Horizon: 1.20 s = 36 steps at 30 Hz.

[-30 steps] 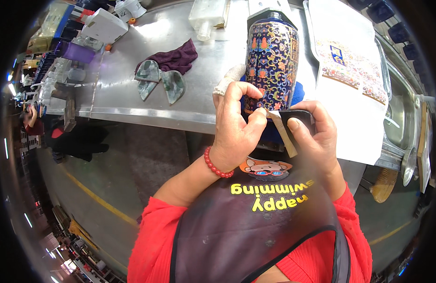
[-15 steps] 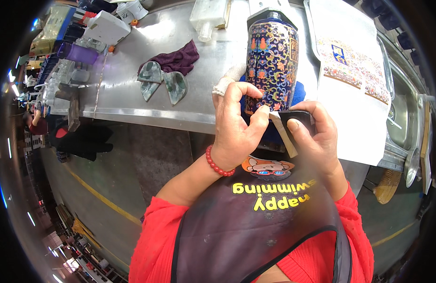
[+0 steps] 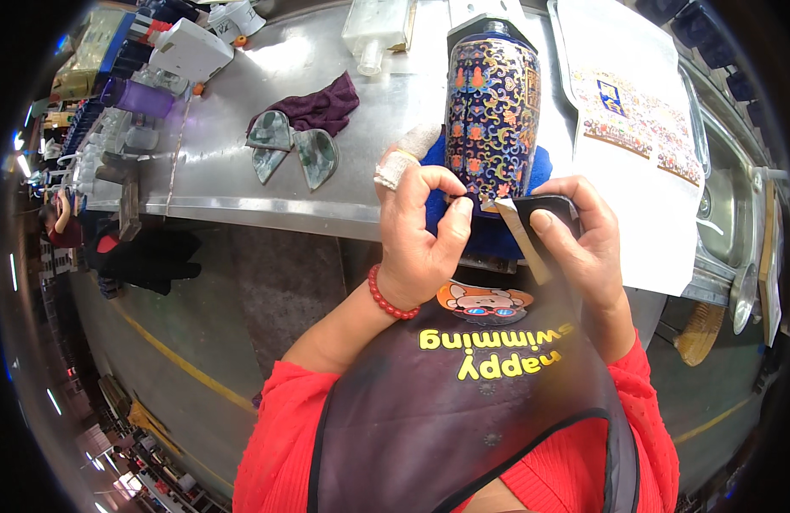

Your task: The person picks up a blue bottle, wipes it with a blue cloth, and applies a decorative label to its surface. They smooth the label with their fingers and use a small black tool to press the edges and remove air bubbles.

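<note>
A dark blue bottle with a colourful floral pattern lies with its neck pointing away from me, on a bright blue cloth. My left hand is at the left of the bottle's near end, thumb and forefinger pinched together; what they hold, if anything, is too small to make out. An off-white knitted cover wraps one of its fingers. My right hand grips a dark flat piece beside the bottle's near right edge. A pale narrow strip slants down next to that piece.
A white sheet with printed patterned decals lies to the right, beside a metal sink. Leftward on the metal table are a purple cloth and grey-green marbled pieces. A clear glass bottle lies at the back.
My left hand has drawn slightly left and off the bottle's surface, its thumb and forefinger closing together. My right hand has shifted a little to the right with the dark piece.
</note>
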Available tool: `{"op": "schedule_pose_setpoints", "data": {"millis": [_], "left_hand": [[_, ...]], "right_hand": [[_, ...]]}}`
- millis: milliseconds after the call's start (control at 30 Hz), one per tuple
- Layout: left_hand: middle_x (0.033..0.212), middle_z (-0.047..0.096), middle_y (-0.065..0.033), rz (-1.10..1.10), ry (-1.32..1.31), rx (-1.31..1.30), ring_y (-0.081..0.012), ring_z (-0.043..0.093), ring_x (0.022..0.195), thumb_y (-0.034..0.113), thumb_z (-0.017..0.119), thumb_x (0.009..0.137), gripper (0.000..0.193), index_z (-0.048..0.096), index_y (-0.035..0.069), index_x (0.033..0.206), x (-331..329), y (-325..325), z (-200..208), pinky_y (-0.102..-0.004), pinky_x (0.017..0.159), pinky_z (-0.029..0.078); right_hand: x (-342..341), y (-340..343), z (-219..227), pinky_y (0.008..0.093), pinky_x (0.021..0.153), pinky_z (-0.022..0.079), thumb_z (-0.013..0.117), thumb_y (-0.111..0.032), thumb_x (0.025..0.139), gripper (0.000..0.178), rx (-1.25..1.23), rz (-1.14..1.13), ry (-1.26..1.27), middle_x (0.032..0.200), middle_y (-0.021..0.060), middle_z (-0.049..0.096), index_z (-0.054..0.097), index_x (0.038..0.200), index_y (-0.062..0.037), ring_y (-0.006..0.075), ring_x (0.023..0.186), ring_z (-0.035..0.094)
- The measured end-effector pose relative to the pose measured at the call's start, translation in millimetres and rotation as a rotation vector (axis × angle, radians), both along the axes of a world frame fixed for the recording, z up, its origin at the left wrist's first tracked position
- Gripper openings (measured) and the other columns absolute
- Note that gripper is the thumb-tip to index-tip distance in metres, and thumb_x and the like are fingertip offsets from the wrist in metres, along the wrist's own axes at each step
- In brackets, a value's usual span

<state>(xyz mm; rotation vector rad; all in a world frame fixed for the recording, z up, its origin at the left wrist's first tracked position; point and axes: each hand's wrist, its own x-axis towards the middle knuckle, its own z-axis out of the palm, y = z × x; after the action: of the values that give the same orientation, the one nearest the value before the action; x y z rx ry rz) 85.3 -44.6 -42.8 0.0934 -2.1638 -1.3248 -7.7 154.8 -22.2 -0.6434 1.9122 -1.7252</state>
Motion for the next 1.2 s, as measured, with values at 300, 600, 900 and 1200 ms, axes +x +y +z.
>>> {"op": "schedule_pose_setpoints", "data": {"millis": [300,600,900,1200], "left_hand": [[0.145,0.051,-0.0311,0.043,0.030,-0.315,-0.0452,0.044,0.135,0.007,0.071,0.078,0.021,0.065,0.006,0.098,1,4,2,-0.0525,0.115,0.029],[0.144,0.052,-0.0296,0.013,0.054,-0.285,-0.0476,0.040,0.134,0.007,0.071,0.078,0.023,0.064,0.004,0.100,1,6,-1,-0.0549,0.114,0.029],[0.142,0.050,-0.0324,0.042,-0.013,-0.216,-0.0477,0.040,0.135,0.012,0.075,0.081,0.020,0.059,0.004,0.092,1,6,1,-0.0553,0.113,0.028],[0.106,0.063,-0.0233,0.058,0.042,-0.234,-0.0476,0.049,0.128,0.005,0.072,0.077,0.015,0.058,0.005,0.082,-5,3,-2,-0.0561,0.112,0.029]], "right_hand": [[1,-5,-2,0.0242,0.078,0.050,0.071,-0.008,0.093,0.020,-0.030,-0.044,0.011,0.096,0.0035,0.067,0.065,0.111,-0.0001,0.0082,0.087,0.062],[6,-9,-4,0.0266,0.076,0.052,0.073,-0.009,0.091,0.020,-0.042,-0.054,0.083,0.094,0.0058,0.069,0.067,0.108,-0.0003,0.0110,0.084,0.064],[11,-12,-3,0.0284,0.076,0.053,0.073,-0.009,0.091,0.020,0.003,-0.059,0.068,0.095,0.0077,0.069,0.067,0.107,-0.0002,0.0138,0.085,0.065],[11,5,2,0.0219,0.076,0.048,0.070,-0.006,0.094,0.019,-0.058,-0.138,0.028,0.098,0.0015,0.065,0.064,0.112,-0.0007,0.0061,0.088,0.059]]}}
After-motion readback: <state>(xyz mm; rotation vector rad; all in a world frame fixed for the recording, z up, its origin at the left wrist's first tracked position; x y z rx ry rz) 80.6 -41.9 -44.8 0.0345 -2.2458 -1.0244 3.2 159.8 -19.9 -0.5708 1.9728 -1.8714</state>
